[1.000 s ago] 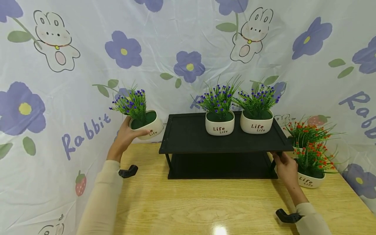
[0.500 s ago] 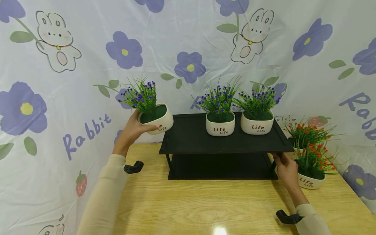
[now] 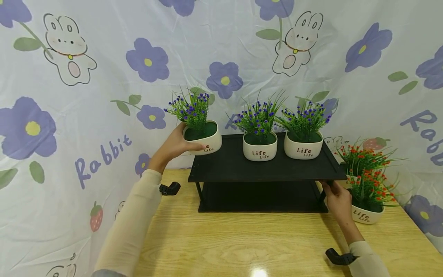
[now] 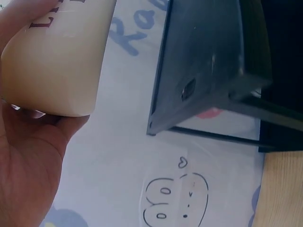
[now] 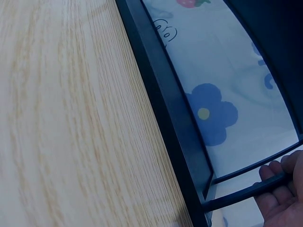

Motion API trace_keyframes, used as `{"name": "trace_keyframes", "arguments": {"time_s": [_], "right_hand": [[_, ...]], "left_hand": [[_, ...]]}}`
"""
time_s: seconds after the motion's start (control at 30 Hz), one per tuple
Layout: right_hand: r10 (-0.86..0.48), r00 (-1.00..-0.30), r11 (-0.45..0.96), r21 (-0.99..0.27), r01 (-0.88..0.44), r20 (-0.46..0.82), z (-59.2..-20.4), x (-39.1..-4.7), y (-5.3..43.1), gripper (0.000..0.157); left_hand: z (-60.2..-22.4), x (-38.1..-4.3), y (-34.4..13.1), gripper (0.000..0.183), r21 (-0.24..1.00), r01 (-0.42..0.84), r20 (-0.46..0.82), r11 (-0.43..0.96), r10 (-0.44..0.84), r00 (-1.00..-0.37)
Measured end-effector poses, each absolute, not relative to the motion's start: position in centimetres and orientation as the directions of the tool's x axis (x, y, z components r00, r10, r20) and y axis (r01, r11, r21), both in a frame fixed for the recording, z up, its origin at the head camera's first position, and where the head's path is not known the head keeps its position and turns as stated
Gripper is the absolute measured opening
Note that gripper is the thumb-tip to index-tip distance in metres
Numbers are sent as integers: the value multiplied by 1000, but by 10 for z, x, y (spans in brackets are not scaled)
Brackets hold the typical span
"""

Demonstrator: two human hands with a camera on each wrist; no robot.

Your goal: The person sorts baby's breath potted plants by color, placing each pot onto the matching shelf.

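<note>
My left hand (image 3: 173, 145) grips a white oval flowerpot (image 3: 212, 143) of purple flowers, thumb across its front. The pot hangs slightly tilted over the left end of a black two-tier rack (image 3: 225, 166). In the left wrist view a gap shows between the held pot (image 4: 57, 71) and the rack's top. Two more purple-flowered pots, a middle one (image 3: 259, 150) and a right one (image 3: 303, 149), stand on the upper shelf. My right hand (image 3: 339, 201) curls its fingers round the rack's front right post (image 5: 236, 196), just under the upper shelf.
Two white pots of orange-red flowers, a front one (image 3: 367, 214) and one partly hidden behind it, stand right of the rack, beside my right hand. A wooden table (image 3: 242, 238) carries everything. Behind hangs a printed cloth (image 3: 187, 42) with rabbits and purple flowers.
My left hand has carried its flowerpot rightward and slightly up, from left of the rack to over the upper shelf's left end. The right hand has stayed on the post.
</note>
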State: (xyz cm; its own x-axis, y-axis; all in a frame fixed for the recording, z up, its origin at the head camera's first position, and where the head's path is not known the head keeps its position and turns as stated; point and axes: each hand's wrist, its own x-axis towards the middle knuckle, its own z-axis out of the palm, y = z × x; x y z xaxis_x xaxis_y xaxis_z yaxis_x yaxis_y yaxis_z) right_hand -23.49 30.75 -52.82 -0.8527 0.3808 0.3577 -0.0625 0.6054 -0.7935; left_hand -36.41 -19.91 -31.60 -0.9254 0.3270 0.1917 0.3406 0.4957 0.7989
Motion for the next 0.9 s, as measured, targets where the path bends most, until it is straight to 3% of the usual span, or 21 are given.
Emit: {"name": "trace_keyframes", "arguments": {"time_s": [0.47,0.9], "right_hand": [[395,-841,615,-786,-56,369,-527,-234,307,35],[391,-846,592,-803,-70,362,-527,-235,306,36]], "left_hand": [[-319,-378,-171,128,756,313,129,575,338,-932],[-326,-383,-157,127,716,309,90,626,356,-930]]}}
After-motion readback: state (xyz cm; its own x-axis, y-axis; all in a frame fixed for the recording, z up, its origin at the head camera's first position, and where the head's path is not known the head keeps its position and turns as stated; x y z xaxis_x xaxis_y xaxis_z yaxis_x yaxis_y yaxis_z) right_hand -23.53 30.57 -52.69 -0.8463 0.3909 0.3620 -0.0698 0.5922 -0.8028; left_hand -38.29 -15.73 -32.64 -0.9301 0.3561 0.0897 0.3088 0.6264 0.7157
